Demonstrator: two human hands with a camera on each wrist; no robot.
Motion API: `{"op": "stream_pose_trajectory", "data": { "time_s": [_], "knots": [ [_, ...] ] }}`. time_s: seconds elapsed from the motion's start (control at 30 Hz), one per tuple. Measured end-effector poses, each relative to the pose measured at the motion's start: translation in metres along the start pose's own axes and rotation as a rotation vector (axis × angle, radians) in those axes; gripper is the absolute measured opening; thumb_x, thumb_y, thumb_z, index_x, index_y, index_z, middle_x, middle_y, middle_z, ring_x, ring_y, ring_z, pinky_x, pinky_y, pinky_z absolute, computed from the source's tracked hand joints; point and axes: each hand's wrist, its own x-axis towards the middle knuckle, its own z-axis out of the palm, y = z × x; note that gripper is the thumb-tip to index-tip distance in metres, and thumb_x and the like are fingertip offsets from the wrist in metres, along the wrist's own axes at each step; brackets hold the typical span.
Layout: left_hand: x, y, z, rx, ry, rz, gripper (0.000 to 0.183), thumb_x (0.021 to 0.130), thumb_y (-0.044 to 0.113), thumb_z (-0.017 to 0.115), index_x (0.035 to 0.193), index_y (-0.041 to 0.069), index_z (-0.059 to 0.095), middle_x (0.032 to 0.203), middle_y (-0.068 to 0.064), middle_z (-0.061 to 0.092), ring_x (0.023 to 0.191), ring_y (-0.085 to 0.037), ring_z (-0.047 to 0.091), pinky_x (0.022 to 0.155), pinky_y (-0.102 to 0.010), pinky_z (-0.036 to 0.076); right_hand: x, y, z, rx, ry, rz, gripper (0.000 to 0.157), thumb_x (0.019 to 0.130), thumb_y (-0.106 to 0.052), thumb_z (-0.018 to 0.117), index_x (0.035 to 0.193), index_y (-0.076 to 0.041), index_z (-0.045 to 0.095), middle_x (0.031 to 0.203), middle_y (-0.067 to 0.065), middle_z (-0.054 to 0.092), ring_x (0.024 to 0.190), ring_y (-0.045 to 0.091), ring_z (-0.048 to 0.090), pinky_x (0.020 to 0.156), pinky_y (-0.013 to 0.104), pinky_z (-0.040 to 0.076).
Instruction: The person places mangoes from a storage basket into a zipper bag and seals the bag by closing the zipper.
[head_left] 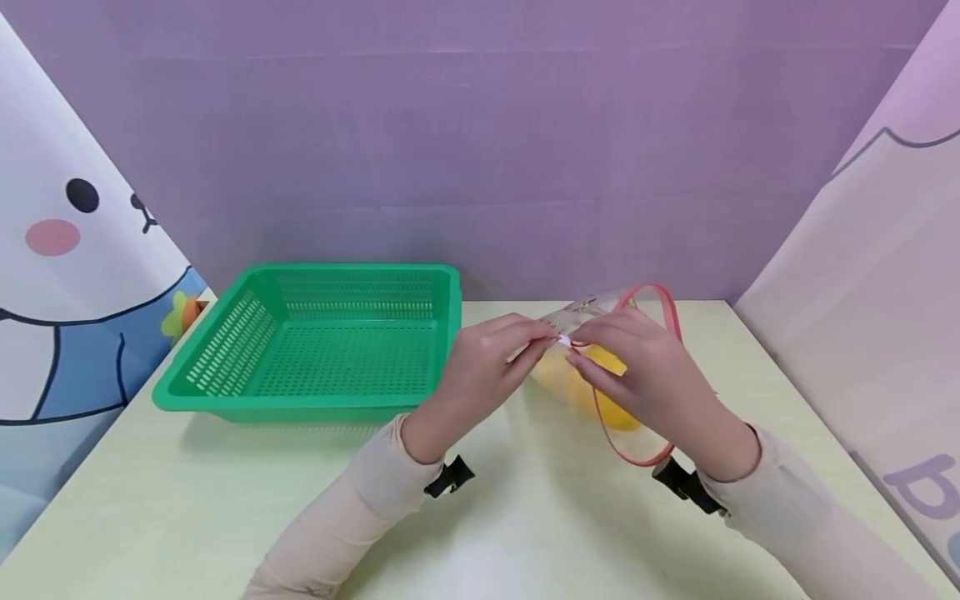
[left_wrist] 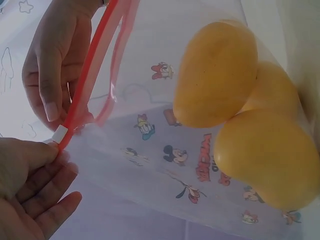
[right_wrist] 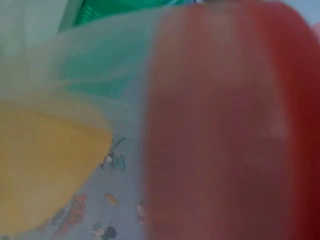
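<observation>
Both hands are at a clear zip bag [left_wrist: 150, 180] with cartoon prints and a red zip edge [left_wrist: 92, 65]. Inside it lie three yellow mangoes [left_wrist: 217, 75]. My left hand [head_left: 487, 358] pinches the corner of the bag at the end of the zip. Right beside those fingertips, the thumb and forefinger of my right hand [head_left: 645, 362] pinch the zip at the small white slider [left_wrist: 60, 134]. The red edge stands bowed apart in a loop around the right hand. In the right wrist view, a blurred red band and a mango [right_wrist: 50, 165] fill much of the picture.
A green plastic basket [head_left: 300, 408] with slotted sides stands on the pale table [head_left: 480, 542], left of the hands. A purple cloth [head_left: 480, 150] hangs behind the table. Printed cloths flank it on the left and right.
</observation>
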Motion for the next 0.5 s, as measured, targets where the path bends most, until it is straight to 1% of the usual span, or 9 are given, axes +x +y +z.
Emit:
{"op": "stream_pose_trajectory", "data": {
  "time_s": [0.03, 0.07, 0.13, 0.23, 0.4, 0.5],
  "knots": [
    [0.001, 0.001, 0.000, -0.002, 0.005, 0.003, 0.012, 0.082, 0.008, 0.073, 0.094, 0.006, 0.073, 0.087, -0.002, 0.071, 0.078, -0.010, 0.067, 0.070, -0.014, 0.051, 0.002, -0.001, 0.001, -0.007, -0.003, -0.005, 0.019, 0.080, -0.014, 0.074, 0.093, 0.000, 0.070, 0.087, 0.007, 0.070, 0.080, 0.022, 0.064, 0.073, 0.036, 0.051],
    [0.001, 0.001, -0.001, -0.008, 0.011, 0.006, 0.012, 0.081, 0.008, 0.073, 0.094, 0.006, 0.073, 0.087, -0.002, 0.071, 0.078, -0.010, 0.067, 0.071, -0.014, 0.051, 0.004, -0.002, 0.001, -0.015, -0.005, -0.006, 0.021, 0.075, -0.009, 0.077, 0.093, -0.001, 0.070, 0.086, 0.007, 0.070, 0.079, 0.022, 0.064, 0.072, 0.036, 0.051],
    [0.002, 0.002, -0.001, -0.014, 0.022, 0.009, 0.013, 0.081, 0.007, 0.073, 0.094, 0.006, 0.073, 0.087, -0.003, 0.071, 0.078, -0.010, 0.067, 0.071, -0.014, 0.051, 0.008, -0.004, 0.002, -0.039, -0.011, 0.001, 0.026, 0.069, -0.004, 0.080, 0.092, -0.002, 0.070, 0.084, 0.006, 0.070, 0.076, 0.020, 0.064, 0.070, 0.036, 0.050],
    [0.002, 0.003, -0.002, -0.022, 0.033, 0.008, 0.014, 0.080, 0.008, 0.074, 0.093, 0.006, 0.074, 0.086, -0.003, 0.071, 0.078, -0.011, 0.067, 0.070, -0.014, 0.051, 0.011, -0.007, 0.003, -0.059, -0.016, 0.017, 0.026, 0.067, -0.003, 0.081, 0.091, -0.003, 0.070, 0.082, 0.005, 0.070, 0.073, 0.020, 0.064, 0.067, 0.035, 0.051],
    [0.002, 0.005, -0.005, -0.029, 0.042, 0.003, 0.013, 0.080, 0.008, 0.074, 0.093, 0.006, 0.074, 0.087, -0.003, 0.071, 0.079, -0.011, 0.067, 0.071, -0.014, 0.051, 0.014, -0.009, 0.001, -0.064, -0.033, 0.053, 0.023, 0.068, -0.005, 0.082, 0.088, -0.004, 0.070, 0.080, 0.004, 0.070, 0.073, 0.019, 0.063, 0.069, 0.035, 0.051],
    [0.003, 0.006, -0.006, -0.031, 0.047, 0.009, 0.013, 0.080, 0.008, 0.074, 0.093, 0.006, 0.074, 0.087, -0.003, 0.072, 0.079, -0.011, 0.067, 0.070, -0.014, 0.051, 0.015, -0.011, 0.001, -0.069, -0.039, 0.055, 0.022, 0.068, -0.006, 0.082, 0.087, -0.004, 0.070, 0.079, 0.003, 0.069, 0.072, 0.019, 0.063, 0.068, 0.034, 0.051]
  ]
}}
